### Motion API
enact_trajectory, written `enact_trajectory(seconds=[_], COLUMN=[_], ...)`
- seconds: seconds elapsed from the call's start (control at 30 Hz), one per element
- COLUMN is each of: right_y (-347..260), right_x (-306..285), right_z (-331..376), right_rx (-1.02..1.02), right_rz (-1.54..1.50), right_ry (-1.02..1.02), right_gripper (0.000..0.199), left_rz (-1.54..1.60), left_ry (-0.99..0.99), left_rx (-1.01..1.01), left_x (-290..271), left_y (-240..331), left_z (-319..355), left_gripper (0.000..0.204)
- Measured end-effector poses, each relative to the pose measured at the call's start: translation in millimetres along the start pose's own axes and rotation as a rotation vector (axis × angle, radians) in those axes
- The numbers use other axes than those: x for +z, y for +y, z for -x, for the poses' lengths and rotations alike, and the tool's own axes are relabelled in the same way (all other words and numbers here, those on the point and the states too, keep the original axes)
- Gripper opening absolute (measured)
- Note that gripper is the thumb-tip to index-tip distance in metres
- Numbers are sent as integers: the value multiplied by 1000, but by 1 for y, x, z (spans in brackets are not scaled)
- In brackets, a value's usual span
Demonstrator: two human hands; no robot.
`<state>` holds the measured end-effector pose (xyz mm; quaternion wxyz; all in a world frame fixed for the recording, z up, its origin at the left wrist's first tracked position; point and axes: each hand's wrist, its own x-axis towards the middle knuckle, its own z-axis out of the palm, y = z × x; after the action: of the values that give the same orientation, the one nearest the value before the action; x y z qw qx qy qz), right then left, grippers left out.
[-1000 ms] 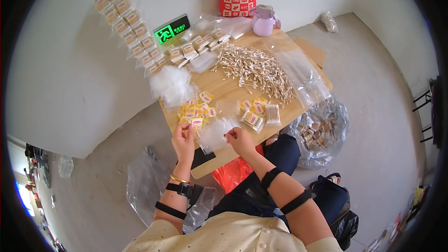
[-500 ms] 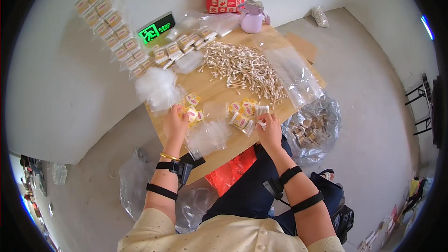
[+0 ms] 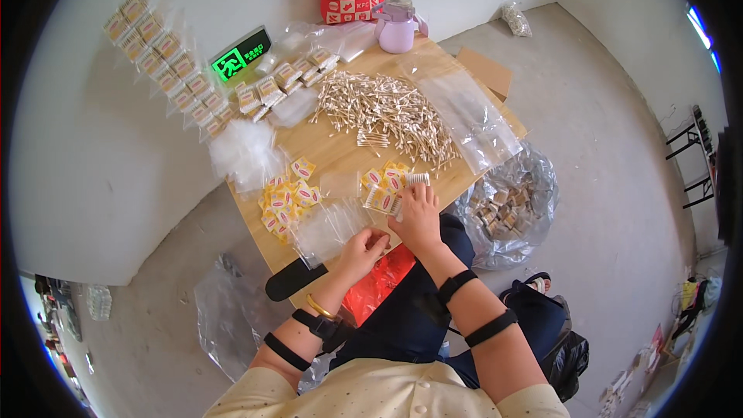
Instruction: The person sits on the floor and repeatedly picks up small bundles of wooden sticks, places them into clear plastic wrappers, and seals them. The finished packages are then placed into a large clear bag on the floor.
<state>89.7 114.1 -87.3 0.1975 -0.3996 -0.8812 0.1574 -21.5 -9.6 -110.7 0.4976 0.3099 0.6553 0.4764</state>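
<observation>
My right hand (image 3: 419, 218) is closed at the near edge of the small packs, its fingers round a bundle of cotton swabs (image 3: 417, 179) whose white tips stick out past them. Beside it lie yellow-and-white printed cards (image 3: 385, 176) and a swab pack (image 3: 382, 200). At the table's front edge my left hand (image 3: 367, 252) has its fingers pinched together; what they hold, if anything, cannot be made out. Small clear bags (image 3: 329, 226) are spread just beyond it. A heap of yellow cards (image 3: 285, 205) sits farther left.
Loose cotton swabs (image 3: 387, 112) are piled across the table's far half. Large clear bags (image 3: 472, 112) lie at its right side. Filled packs (image 3: 267, 91) and a lilac jug (image 3: 397, 29) stand at the back. A plastic sack of packs (image 3: 507, 213) is on the floor at right.
My left hand has left the yellow cards and moved right and toward me, to the front edge. My right hand stays at the swab bundle. The view has shifted slightly.
</observation>
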Motion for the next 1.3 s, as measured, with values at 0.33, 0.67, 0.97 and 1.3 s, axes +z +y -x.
enact_trajectory(seconds=[0.33,0.67,0.97,1.3], right_y=[-16,21,35,20], right_x=[-91,-126,-166,-232], right_z=[48,97,136,163], right_rx=[122,228,176,122], right_rz=[-1003,-1545,-1597,-853], right_ry=[-140,-150,-10,147], right_gripper=[57,10,5,8], left_rz=[-16,-591,-481,-399], left_ry=[158,149,125,-251], left_rx=[465,936,991,804], left_x=[28,66,100,133], left_y=[107,159,179,189], left_z=[45,96,115,132], left_gripper=[26,42,49,22])
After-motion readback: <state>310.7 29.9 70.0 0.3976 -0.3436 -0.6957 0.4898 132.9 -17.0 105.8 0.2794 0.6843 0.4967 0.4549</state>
